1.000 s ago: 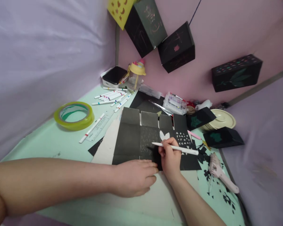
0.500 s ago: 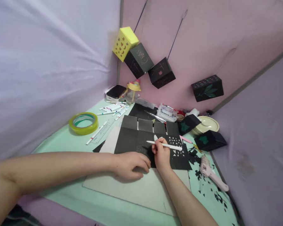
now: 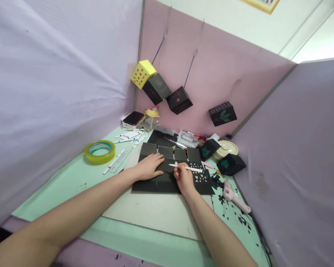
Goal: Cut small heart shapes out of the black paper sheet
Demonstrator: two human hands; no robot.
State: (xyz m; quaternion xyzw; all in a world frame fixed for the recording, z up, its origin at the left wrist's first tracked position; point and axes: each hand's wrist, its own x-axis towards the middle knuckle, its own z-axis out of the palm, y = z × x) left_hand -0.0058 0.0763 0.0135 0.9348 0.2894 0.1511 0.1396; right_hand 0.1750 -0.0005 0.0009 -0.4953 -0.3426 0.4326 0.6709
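Black card (image 3: 168,187) lies on a pale board (image 3: 161,213), already pierced at its right, seemingly uncut at far left. The left hand (image 3: 149,167) rests spread across it; the right hand (image 3: 184,178) pinches a white pen (image 3: 194,169).

Left fingers (image 3: 156,158) flat, right fingers (image 3: 177,172) bent

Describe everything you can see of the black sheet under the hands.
The black sheet looks like matte card, creased, with gaps between flaps along its far edge. Its right part bears pale stars, hearts and other shapes, apparently cut-outs. It lies on a pale board. The left hand rests on it; the right hand, holding a white pen, hides part of it.
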